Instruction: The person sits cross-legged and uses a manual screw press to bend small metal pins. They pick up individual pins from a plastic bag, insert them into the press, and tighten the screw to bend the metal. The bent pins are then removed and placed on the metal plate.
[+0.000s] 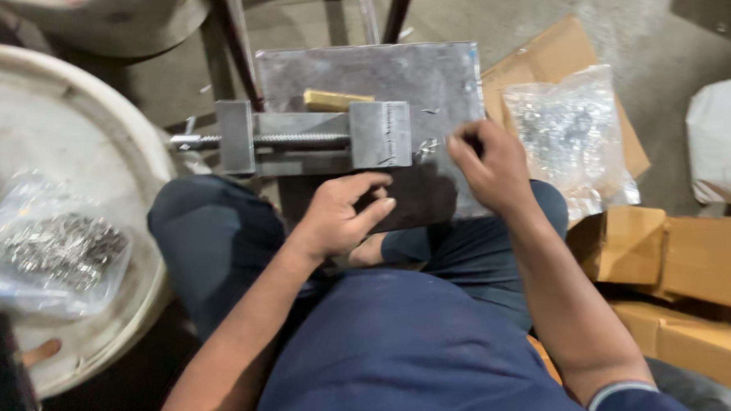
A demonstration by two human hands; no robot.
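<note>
Concrete floor and cardboard boxes (667, 256) surround a grey metal plate (388, 75) carrying a small vise (319, 138). Left hand (336, 216) rests loosely curled below it; right hand (490, 166) pinches something small beside it; best steady the plate.

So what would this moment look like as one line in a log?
left hand: resting at plate edge | right hand: pinching something small, unclear | vise: on metal plate
</note>
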